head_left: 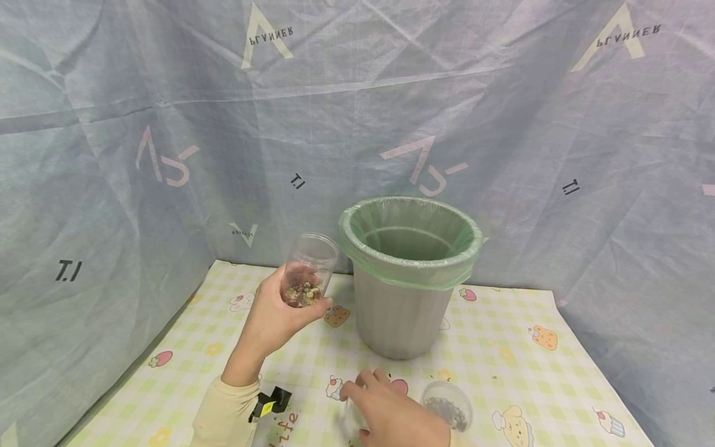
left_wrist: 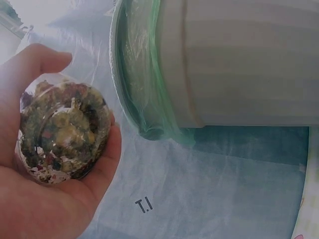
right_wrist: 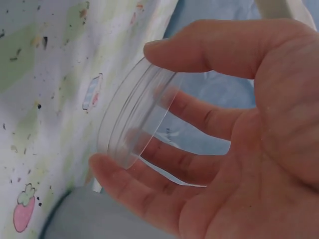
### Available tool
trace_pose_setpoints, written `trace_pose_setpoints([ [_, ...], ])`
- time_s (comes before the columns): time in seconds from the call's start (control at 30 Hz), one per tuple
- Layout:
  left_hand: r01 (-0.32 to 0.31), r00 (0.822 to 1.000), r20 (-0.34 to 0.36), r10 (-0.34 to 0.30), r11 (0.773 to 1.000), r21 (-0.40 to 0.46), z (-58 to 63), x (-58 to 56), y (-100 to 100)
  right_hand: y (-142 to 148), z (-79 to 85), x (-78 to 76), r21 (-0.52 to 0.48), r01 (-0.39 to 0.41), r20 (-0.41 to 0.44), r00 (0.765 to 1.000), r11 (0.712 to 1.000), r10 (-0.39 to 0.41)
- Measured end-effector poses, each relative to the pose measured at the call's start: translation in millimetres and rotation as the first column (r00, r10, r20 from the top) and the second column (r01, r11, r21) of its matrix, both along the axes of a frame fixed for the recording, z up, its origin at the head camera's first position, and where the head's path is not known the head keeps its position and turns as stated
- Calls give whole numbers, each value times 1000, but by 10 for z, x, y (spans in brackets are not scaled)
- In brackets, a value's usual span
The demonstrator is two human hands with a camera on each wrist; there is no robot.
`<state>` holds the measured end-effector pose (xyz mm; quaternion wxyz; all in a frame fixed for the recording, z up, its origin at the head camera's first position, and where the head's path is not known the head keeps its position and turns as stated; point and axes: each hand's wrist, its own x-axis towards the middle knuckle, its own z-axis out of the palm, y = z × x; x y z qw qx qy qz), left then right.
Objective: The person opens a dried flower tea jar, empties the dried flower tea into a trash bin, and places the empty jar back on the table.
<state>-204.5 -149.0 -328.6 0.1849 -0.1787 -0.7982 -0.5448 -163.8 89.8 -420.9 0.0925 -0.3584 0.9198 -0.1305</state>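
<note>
My left hand (head_left: 267, 321) grips a clear plastic jar (head_left: 316, 253) in the air, left of the bin. Dried flowers (head_left: 302, 294) cover its bottom; the left wrist view shows the jar's base (left_wrist: 65, 132) with the fingers curled round it. No lid sits on this jar. Low over the tablecloth, my right hand (head_left: 398, 411) holds a clear plastic lid (right_wrist: 137, 112) by its rim between thumb and fingers. Just right of that hand stands a clear container (head_left: 447, 406) with dark loose bits inside, partly hidden by the hand.
A grey bin (head_left: 402, 316) with a green bag liner (head_left: 410, 270) over its rim stands at the back middle. Small dark crumbs lie on the checked tablecloth (right_wrist: 60, 89). Grey-blue cloth (head_left: 139, 205) walls off the back and sides.
</note>
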Motion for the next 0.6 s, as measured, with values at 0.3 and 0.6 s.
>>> trace_pose_setpoints([
  [0.3, -31, 999, 7, 31, 999, 27, 2, 1, 22, -66, -88, -40, 76, -16, -2, 1000, 997, 17],
  [0.6, -38, 999, 5, 38, 997, 61, -16, -14, 27, -94, -215, -57, 101, -52, -63, 996, 994, 58],
])
